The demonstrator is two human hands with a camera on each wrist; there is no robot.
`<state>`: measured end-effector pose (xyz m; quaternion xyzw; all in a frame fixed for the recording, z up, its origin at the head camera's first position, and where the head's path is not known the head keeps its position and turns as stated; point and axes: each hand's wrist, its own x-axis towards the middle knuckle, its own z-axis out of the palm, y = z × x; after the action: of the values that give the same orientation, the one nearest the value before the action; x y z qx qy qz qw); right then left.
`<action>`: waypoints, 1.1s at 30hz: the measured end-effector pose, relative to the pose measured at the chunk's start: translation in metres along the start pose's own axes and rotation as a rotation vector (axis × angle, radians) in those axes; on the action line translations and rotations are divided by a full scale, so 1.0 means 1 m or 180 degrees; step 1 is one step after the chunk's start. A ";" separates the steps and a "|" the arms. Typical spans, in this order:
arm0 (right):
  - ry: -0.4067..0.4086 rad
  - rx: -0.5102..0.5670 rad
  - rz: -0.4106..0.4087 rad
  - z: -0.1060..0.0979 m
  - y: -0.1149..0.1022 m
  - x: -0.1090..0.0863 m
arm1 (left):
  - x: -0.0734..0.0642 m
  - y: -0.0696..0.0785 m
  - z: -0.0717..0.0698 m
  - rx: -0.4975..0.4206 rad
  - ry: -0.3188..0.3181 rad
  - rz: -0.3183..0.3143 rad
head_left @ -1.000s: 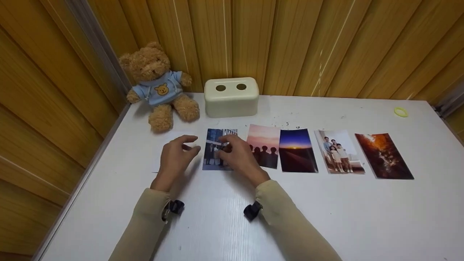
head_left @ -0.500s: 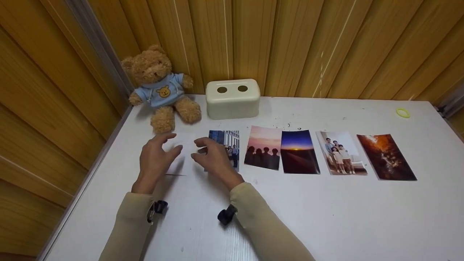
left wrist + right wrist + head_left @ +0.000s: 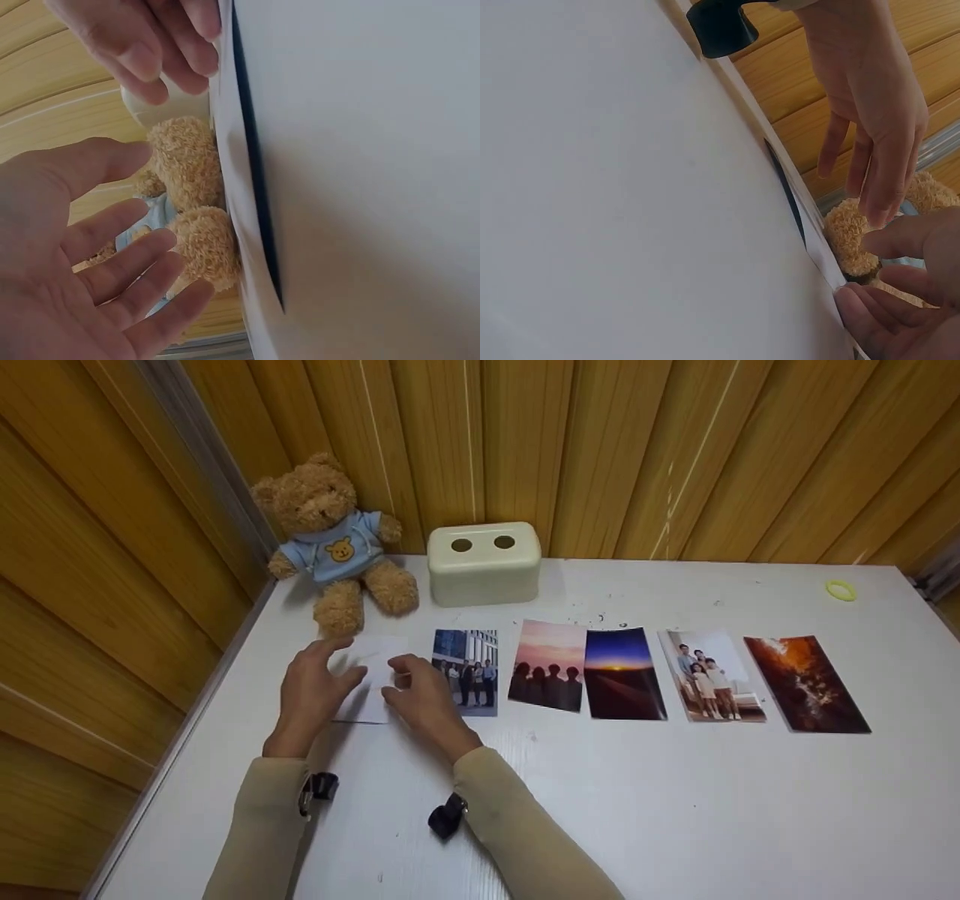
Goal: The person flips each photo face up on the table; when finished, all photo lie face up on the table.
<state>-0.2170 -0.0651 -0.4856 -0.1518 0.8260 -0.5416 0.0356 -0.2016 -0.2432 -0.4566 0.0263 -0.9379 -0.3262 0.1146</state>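
Note:
A white rectangular sheet (image 3: 367,706) lies on the table at the left end of a row of photos. In the left wrist view, one dark edge of the sheet (image 3: 259,180) bows slightly upward. My left hand (image 3: 311,694) is over the sheet's left side, its fingers (image 3: 124,277) loosely bent and holding nothing. At the sheet's right side is my right hand (image 3: 429,701), thumb and forefinger apart. In the right wrist view, the right thumb (image 3: 859,319) is right at the sheet's edge. Just right of that hand lies a group photo (image 3: 476,679) of people before a building.
Farther right lie a pink silhouette photo (image 3: 551,660), a sunset photo (image 3: 622,675), a family photo (image 3: 705,679) and an orange autumn-toned photo (image 3: 806,682). Behind are a teddy bear (image 3: 341,547) and a cream box (image 3: 484,574) with two holes. A yellow-green ring (image 3: 841,590) lies back right.
Both hands have moved left, from around the group photo to the white sheet. The group photo is now uncovered and has stayed in place.

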 end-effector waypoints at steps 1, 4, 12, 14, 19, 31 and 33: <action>0.0008 0.0006 0.0009 -0.001 0.001 0.000 | 0.001 -0.001 0.000 0.0002 -0.0031 -0.0029; 0.0027 0.0028 0.0030 -0.003 0.003 0.001 | 0.003 -0.003 -0.001 -0.0001 -0.0150 -0.0127; 0.0103 0.0047 0.0086 -0.014 0.005 0.002 | 0.006 -0.005 -0.004 0.0146 -0.0463 -0.0235; 0.0104 0.0039 0.0122 -0.016 0.004 0.003 | 0.006 -0.006 -0.004 0.0166 -0.0486 -0.0225; 0.0027 -0.0186 0.0121 -0.015 -0.001 0.001 | 0.005 -0.009 -0.006 0.0156 -0.0542 -0.0285; -0.0164 -0.0452 -0.0208 -0.003 0.002 -0.001 | -0.004 -0.010 -0.006 0.0523 -0.0562 -0.0006; -0.0182 -0.0445 -0.0235 -0.003 0.003 -0.001 | -0.004 -0.010 -0.005 0.0565 -0.0560 0.0034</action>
<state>-0.2173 -0.0609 -0.4872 -0.1996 0.8543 -0.4791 0.0285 -0.1966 -0.2539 -0.4597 0.0027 -0.9697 -0.2423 0.0308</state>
